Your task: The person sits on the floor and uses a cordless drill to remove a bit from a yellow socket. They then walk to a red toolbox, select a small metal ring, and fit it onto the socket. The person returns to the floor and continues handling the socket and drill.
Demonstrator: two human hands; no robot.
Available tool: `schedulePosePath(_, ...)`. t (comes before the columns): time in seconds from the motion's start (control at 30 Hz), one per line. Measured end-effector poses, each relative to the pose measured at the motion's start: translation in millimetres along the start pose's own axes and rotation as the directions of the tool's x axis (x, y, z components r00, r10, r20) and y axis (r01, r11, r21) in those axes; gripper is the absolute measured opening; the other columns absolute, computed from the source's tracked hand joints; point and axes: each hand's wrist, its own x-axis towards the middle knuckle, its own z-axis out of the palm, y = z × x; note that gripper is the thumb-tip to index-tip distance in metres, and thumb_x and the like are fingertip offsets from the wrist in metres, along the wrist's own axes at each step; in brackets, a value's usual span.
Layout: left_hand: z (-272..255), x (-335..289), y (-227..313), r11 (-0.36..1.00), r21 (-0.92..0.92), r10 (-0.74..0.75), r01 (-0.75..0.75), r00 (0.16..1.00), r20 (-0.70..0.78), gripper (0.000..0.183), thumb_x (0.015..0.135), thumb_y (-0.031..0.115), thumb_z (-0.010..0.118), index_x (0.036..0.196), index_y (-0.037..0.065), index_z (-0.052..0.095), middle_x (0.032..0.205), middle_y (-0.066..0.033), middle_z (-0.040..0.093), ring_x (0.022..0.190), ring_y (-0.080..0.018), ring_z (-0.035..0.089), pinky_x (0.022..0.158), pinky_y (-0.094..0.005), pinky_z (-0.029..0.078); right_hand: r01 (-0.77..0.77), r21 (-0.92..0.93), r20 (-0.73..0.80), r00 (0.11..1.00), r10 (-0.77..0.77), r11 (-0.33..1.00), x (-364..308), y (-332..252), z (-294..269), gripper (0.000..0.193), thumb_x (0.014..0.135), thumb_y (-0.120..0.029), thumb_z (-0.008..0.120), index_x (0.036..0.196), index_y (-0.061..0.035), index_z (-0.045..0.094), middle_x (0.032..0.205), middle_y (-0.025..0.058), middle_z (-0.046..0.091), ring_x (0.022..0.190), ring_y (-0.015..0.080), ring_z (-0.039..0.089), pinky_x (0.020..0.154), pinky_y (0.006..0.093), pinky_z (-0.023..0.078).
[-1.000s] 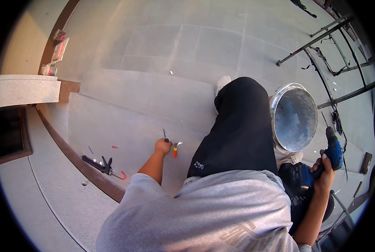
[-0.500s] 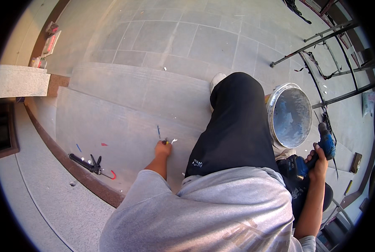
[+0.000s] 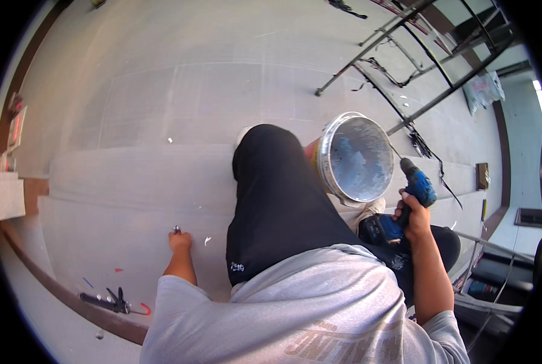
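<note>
Blue drill [image 3: 421, 189] at 3 o'clock: bit fitted, no drilling visible; right hand [image 3: 415, 219] wrapped round its grip. Left hand [image 3: 180, 242], 8 o'clock, fingers closed on small metal-tipped item [image 3: 176, 229], kind unclear. Caulking gun [image 3: 120, 304] farther out, unheld. What's left: can't tell.

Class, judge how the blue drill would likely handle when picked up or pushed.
The drill looks stiff, given its hard-looking casing. The bulky battery at its base probably makes it heavy for its size. Its thin bit might bend or snap if pushed sideways.
</note>
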Motion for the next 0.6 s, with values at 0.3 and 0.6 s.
schedulePosePath(0.3, 5, -2, 6, 1.0, -0.03, 0.003, -0.003, 1.0, -0.012, 0.036, 0.077, 0.023, 0.072, 0.102, -0.001, 0.063, 0.097, -0.0163, 0.073, 0.094, -0.032, 0.071, 0.086, -0.041, 0.055, 0.08, 0.025, 0.049, 0.996, -0.081, 0.997, -6, -2, 4, 0.034, 0.086, -0.016, 0.071, 0.115, -0.002, 0.06, 0.072, 0.0079, 0.06, 0.059, 0.0201, 0.061, 0.057, 0.0349, 0.052)
schedulePosePath(0.6, 24, -48, -32, 0.982, -0.101, 0.167, -0.159, 0.983, 0.078, 0.044, 0.072, 0.028, 0.085, 0.102, 0.002, 0.065, 0.103, -0.0143, 0.073, 0.096, -0.0317, 0.071, 0.085, -0.0429, 0.055, 0.234, -0.005, 0.166, 0.959, -0.23, 0.972, -17, -8, 22, 0.044, 0.085, -0.016, 0.074, 0.121, 0.004, 0.06, 0.076, 0.0078, 0.062, 0.061, 0.0201, 0.062, 0.062, 0.032, 0.051)
